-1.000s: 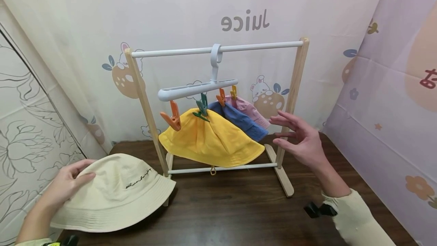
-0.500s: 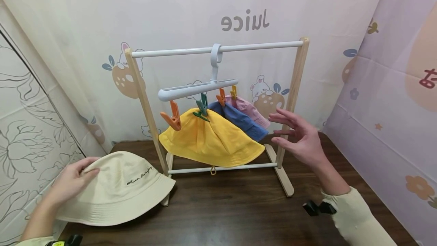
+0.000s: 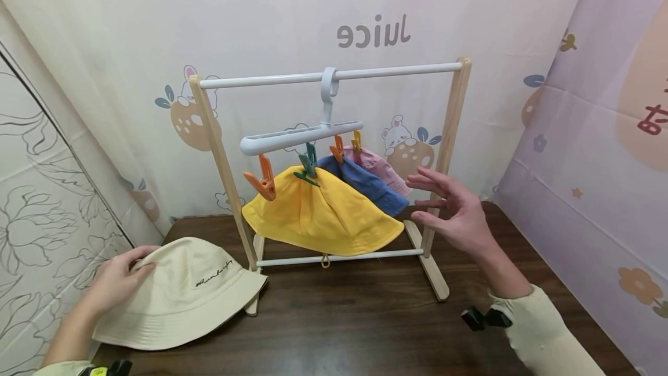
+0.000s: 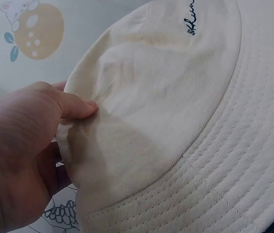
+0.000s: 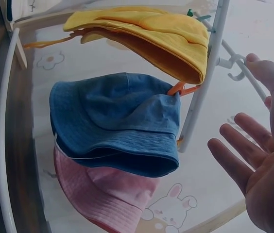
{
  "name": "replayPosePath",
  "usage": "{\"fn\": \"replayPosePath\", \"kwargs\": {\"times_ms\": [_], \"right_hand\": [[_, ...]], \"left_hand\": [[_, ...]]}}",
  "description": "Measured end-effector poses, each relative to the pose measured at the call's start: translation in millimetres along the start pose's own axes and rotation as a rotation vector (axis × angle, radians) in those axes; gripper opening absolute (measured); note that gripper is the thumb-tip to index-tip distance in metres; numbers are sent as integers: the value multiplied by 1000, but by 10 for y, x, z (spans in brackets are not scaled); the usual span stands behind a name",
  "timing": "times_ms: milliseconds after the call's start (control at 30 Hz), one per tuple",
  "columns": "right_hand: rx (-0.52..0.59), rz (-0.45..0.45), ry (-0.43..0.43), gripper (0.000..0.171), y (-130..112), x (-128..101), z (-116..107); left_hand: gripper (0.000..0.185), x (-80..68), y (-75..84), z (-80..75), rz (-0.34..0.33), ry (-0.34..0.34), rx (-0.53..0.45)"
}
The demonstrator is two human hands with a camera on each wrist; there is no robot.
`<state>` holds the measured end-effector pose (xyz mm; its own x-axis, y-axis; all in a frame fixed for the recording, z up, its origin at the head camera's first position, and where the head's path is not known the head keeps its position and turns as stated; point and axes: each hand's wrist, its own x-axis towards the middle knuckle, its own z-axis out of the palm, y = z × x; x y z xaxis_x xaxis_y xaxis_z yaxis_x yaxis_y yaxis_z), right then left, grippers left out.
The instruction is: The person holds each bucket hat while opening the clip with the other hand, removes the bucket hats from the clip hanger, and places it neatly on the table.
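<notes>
The cream hat (image 3: 180,300) is at the left, by the rack's left foot. The left grip (image 3: 117,280) pinches the side of its top, thumb in front and the other fingers behind. A second ago the hat and this grip were a bit more to the left; now they are closer to the rack (image 3: 221,161). The right grip (image 3: 453,210) has its thumb and fingers spread apart, near the blue hat (image 3: 367,187) and pink hat (image 3: 388,173), about where it was before.

These two hang from clips on the white hanger (image 3: 287,140). The yellow hat (image 3: 323,213) hangs there too, from a green clip (image 3: 309,161), with an orange clip (image 3: 262,181) by it. Those hats look the same as before. The rack stands on the dark brown surface (image 3: 334,318).

The cream hat has thin, dark, curly writing that is hard to read. The cloth (image 3: 282,22) behind says "Juice" backwards. A red sign (image 3: 652,120) on the right cloth I cannot read.
</notes>
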<state>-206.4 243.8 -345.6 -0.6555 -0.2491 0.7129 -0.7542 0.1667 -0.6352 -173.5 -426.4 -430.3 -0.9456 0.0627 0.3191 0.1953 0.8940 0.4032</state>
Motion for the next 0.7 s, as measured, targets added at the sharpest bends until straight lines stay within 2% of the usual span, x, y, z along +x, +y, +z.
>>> {"fn": "replayPosePath", "kwargs": {"times_ms": [100,267,400,533,700], "right_hand": [[-1,1,-1,86,-9,6,8],[-45,22,-13,83,-27,26,15],[-37,29,0,82,-45,58,27],[-9,19,6,80,-66,100,45],[-37,22,-3,77,-87,134,62]], "left_hand": [[31,-12,-16,32,-6,-11,-9],[35,-19,-29,63,-37,-53,-89],[38,-9,-40,75,-61,-70,-81],[43,0,-53,77,-88,-125,-72],[52,5,-64,77,-125,-215,-92]]}}
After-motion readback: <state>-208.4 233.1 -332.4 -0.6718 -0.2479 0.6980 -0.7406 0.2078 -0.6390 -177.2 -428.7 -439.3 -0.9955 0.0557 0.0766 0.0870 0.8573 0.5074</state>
